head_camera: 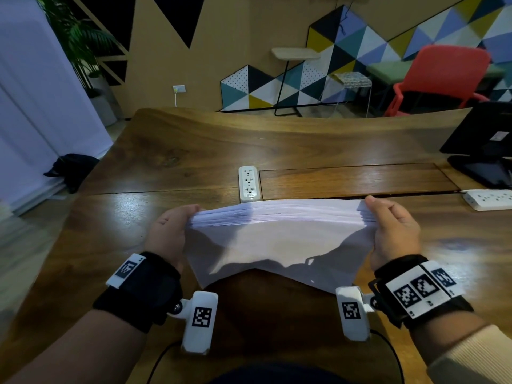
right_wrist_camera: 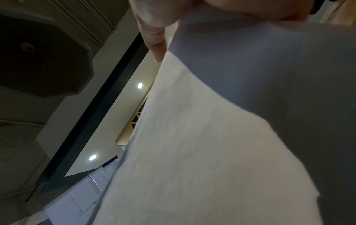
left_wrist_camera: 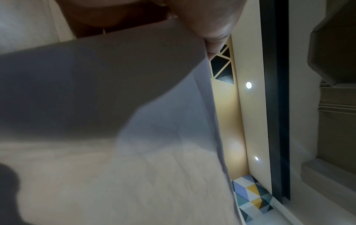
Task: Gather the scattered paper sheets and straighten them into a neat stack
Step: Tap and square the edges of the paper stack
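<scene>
A thick stack of white paper sheets [head_camera: 279, 236] stands on edge, lifted above the wooden table [head_camera: 194, 151], with its upper edges fanned toward me. My left hand [head_camera: 169, 228] grips the stack's left side and my right hand [head_camera: 393, 231] grips its right side, thumbs on the near face. The nearest sheet sags and its lower edge hangs unevenly. In the left wrist view the paper [left_wrist_camera: 115, 137] fills most of the picture below my left hand [left_wrist_camera: 208, 21]. In the right wrist view the paper [right_wrist_camera: 212, 144] does the same under my right hand [right_wrist_camera: 154, 30].
A white power strip [head_camera: 248, 182] lies just beyond the stack, and a second power strip [head_camera: 490, 199] sits at the right. A black monitor stand [head_camera: 482, 151] occupies the far right of the table. A red chair [head_camera: 440, 79] stands behind the table.
</scene>
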Action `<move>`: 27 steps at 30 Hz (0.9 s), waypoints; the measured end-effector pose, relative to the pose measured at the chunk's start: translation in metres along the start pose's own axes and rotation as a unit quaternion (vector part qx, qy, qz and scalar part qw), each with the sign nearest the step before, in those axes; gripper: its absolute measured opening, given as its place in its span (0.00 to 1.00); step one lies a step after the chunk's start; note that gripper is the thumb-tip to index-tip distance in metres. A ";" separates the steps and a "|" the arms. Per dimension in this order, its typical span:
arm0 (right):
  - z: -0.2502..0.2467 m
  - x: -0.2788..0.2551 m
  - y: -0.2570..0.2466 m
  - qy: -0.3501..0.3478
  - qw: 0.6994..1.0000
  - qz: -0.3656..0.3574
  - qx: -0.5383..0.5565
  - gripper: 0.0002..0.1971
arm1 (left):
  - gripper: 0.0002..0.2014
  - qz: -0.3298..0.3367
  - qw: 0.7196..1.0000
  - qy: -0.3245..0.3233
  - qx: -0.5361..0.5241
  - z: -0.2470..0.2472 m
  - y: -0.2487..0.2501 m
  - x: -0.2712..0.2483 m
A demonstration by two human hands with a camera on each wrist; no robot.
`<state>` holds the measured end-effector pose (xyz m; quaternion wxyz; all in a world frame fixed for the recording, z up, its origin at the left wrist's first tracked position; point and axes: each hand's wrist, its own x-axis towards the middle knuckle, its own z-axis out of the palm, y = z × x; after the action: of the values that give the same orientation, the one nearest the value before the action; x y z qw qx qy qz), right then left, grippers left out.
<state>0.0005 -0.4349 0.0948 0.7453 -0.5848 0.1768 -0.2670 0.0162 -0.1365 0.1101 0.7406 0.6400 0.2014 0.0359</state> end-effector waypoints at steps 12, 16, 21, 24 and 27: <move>-0.008 0.002 0.002 0.001 0.999 0.039 -0.025 0.14 | 0.11 0.027 0.999 -0.043 0.016 -0.002 -0.003 -0.005; -0.003 0.004 0.004 0.002 0.998 0.046 -0.031 0.15 | 0.17 0.045 0.991 -0.126 0.001 -0.008 -0.006 0.000; 0.001 0.007 0.004 0.000 0.998 0.050 -0.025 0.06 | 0.20 0.157 0.956 -0.164 0.185 -0.015 -0.017 0.001; -0.008 0.012 0.006 -0.077 0.992 0.101 0.028 0.23 | 0.19 0.163 0.971 -0.079 0.155 -0.015 -0.016 0.002; -0.018 0.008 0.012 -0.180 0.977 0.107 -0.047 0.29 | 0.11 0.101 0.987 -0.080 0.094 -0.021 -0.021 0.003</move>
<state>-0.0014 -0.4519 0.0789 0.7606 -0.6355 0.1142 -0.0676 0.0073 -0.1197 0.0872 0.6833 0.7248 0.0786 0.0403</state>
